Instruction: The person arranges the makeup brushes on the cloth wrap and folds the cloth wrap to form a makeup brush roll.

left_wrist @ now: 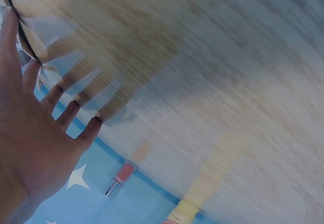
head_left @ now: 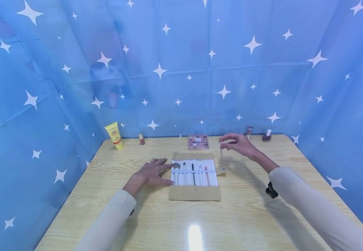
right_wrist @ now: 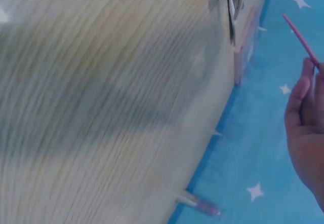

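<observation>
A tan brush roll (head_left: 194, 193) lies unfolded on the table, its white inside facing up. Several makeup brushes sit under its strap, among them a fluffy large brush (head_left: 176, 166), a dark slim one (head_left: 193, 174) and a pink one (head_left: 207, 176). My left hand (head_left: 151, 172) rests at the roll's left edge with fingers spread; in the left wrist view the hand (left_wrist: 40, 143) touches the table with its fingertips. Above the table, right of the roll, my right hand (head_left: 239, 144) pinches a thin pink makeup brush (right_wrist: 300, 37), held upright; its bristles cannot be made out.
An eyeshadow palette (head_left: 198, 142) lies behind the roll. A yellow tube (head_left: 114, 136) and a small lipstick-like tube (head_left: 141, 139) stand at the back left. At the back right are a nail polish bottle (head_left: 267, 136) and a small clear container (head_left: 249, 131). A starry blue curtain (head_left: 181, 69) borders the table.
</observation>
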Demonstrator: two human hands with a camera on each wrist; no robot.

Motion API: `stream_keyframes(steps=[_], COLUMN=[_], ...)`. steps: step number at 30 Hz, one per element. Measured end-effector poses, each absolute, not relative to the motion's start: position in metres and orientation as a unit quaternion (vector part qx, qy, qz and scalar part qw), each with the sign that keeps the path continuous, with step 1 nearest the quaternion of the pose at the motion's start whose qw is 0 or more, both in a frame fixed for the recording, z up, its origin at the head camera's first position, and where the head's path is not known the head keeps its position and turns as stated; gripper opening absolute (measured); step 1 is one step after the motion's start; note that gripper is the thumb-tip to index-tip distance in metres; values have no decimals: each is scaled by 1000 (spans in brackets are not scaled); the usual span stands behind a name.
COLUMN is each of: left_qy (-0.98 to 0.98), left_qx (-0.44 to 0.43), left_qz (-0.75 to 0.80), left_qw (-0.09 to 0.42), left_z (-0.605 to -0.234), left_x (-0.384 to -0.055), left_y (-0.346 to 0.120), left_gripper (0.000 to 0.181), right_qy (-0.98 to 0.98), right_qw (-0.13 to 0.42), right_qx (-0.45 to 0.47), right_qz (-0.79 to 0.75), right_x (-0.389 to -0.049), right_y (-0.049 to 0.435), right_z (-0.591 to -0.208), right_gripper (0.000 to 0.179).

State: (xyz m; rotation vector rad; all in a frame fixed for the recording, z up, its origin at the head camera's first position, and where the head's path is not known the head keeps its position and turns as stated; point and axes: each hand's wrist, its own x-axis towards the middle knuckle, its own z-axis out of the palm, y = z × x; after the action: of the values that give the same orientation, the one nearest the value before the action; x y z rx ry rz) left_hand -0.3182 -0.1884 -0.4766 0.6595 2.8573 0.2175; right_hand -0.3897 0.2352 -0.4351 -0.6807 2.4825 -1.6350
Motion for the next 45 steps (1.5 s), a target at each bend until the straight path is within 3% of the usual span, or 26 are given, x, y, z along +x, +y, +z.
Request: stream_keyframes(steps=[15, 28, 45], left_qy=[966, 967, 968], left_qx=[224, 217, 218], left_qz=[76, 79, 75], left_qw=[103, 104, 102], left_z=[-474, -477, -477], left_x=[-317, -318, -319], left_y=[-187, -188, -188], left_gripper=[88, 87, 88], right_qy=[814, 820, 814], right_qw=[67, 36, 38], right_qx=[-229, -243, -251], right_qz=[-530, -516, -522], right_x=[-392, -392, -393], right_y=[209, 197, 191], right_z=[-461, -476, -481], right_gripper=[31, 32, 36])
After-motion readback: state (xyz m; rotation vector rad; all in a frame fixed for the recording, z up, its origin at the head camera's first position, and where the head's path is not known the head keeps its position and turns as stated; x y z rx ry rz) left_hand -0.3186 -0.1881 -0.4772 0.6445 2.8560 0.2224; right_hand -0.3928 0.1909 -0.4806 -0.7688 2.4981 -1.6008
